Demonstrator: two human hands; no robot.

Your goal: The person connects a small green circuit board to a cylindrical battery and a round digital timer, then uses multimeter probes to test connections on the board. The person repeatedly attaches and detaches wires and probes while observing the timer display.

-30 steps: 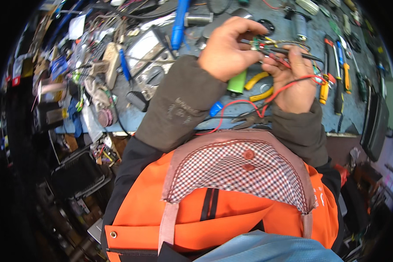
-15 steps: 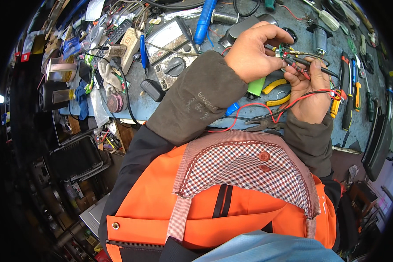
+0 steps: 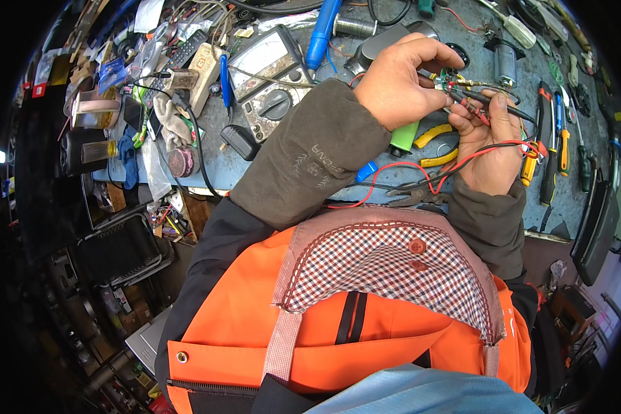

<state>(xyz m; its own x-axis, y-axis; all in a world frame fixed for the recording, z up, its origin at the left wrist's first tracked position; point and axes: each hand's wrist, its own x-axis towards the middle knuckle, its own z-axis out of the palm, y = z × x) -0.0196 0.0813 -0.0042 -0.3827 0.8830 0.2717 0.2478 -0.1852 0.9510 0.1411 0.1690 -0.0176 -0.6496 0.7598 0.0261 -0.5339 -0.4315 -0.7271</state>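
Between its bent fingers and thumb, my left hand point(image 3: 403, 79) holds a small green circuit board point(image 3: 446, 80) by its edge. My right hand point(image 3: 493, 145) is closed around a red test probe point(image 3: 473, 110) and a black test probe point(image 3: 498, 106). The probes point toward the board; whether their tips touch it is too small to tell. Their red lead point(image 3: 400, 165) and black lead loop down across the bench under my right hand. An analogue multimeter point(image 3: 277, 105) lies to the left, beyond my left sleeve.
Below my hands lie yellow-handled pliers point(image 3: 436, 160) and a green cylindrical thing point(image 3: 407, 136). A metal motor point(image 3: 505, 65) stands behind my right hand. Several screwdrivers point(image 3: 564, 152) lie at the right. A blue-handled tool point(image 3: 322, 34) and a solder spool point(image 3: 356, 27) sit at the back. Clutter covers the left side.
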